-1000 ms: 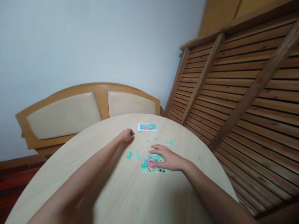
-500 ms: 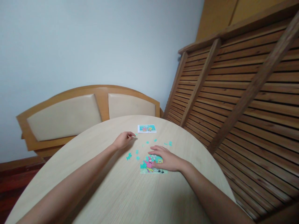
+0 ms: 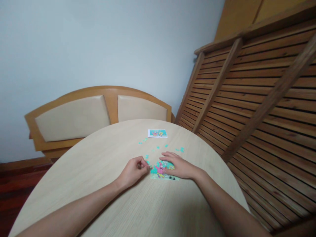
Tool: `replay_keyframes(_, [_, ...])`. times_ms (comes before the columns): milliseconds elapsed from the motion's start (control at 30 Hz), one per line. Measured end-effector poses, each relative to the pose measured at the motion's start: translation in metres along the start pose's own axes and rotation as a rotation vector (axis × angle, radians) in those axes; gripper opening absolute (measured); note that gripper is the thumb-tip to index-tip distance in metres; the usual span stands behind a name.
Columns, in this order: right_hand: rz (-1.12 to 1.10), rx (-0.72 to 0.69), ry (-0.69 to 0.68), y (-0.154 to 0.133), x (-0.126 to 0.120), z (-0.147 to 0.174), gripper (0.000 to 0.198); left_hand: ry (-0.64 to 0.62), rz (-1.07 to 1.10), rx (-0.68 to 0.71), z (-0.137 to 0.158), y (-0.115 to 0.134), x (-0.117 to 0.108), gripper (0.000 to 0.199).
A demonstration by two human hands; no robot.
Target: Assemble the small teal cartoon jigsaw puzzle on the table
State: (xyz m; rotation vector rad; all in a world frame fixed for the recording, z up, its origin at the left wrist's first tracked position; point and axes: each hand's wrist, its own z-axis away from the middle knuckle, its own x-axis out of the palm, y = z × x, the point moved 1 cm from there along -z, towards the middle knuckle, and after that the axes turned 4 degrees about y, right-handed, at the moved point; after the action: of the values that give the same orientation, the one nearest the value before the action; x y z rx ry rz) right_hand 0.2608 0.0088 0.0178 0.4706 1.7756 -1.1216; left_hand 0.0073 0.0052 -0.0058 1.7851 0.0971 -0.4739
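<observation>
A partly assembled jigsaw puzzle (image 3: 161, 171) with a pink and a yellow cartoon figure lies flat on the table. My right hand (image 3: 181, 166) rests over its right part, palm down, fingers stretched out and hiding some of the picture. At the puzzle's left edge, my left hand (image 3: 135, 169) is closed in a pinch on a small puzzle piece, mostly covered by the fingertips. Loose turquoise puzzle pieces lie beyond the hands, one (image 3: 147, 156) just past the left fingers and another (image 3: 182, 149) farther right.
A picture card (image 3: 158, 133) with the same cartoon figures lies toward the far side of the round wooden table (image 3: 118, 135). Behind the table stands a padded headboard (image 3: 74, 113) against the wall. A slatted wooden panel (image 3: 247, 98) leans at the right.
My left hand has come back from the far loose pieces to the puzzle's left edge, its fingers now pinched. My right hand stays on the puzzle. The view has shifted slightly.
</observation>
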Motion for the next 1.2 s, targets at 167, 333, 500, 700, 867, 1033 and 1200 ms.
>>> replay_keyframes(167, [-0.001,-0.006,0.004,0.002,0.002,0.000,0.076,0.013,0.017,0.050,0.002,0.004,0.002,0.022])
replay_keyframes(333, [0.005,-0.001,0.001,0.001,0.001,0.001,0.076,-0.051,-0.035,0.022,0.003,0.006,0.002,0.031])
replay_keyframes(500, [-0.007,0.000,0.005,0.001,0.002,0.000,0.075,-0.040,-0.065,0.009,0.003,0.002,0.002,0.031])
replay_keyframes(700, [-0.007,-0.003,0.006,0.002,0.002,0.000,0.073,-0.035,-0.046,-0.006,0.001,-0.003,-0.001,0.020])
replay_keyframes(867, [-0.003,0.001,0.004,0.001,0.002,0.000,0.074,-0.065,-0.106,0.034,0.000,-0.007,-0.004,0.020])
replay_keyframes(1033, [-0.006,-0.001,0.011,0.001,0.003,0.000,0.073,-0.072,-0.237,0.074,0.000,-0.004,-0.007,0.021])
replay_keyframes(1200, [0.005,-0.039,0.043,0.001,0.002,0.000,0.066,-0.064,-0.303,0.093,0.002,-0.001,-0.007,0.023])
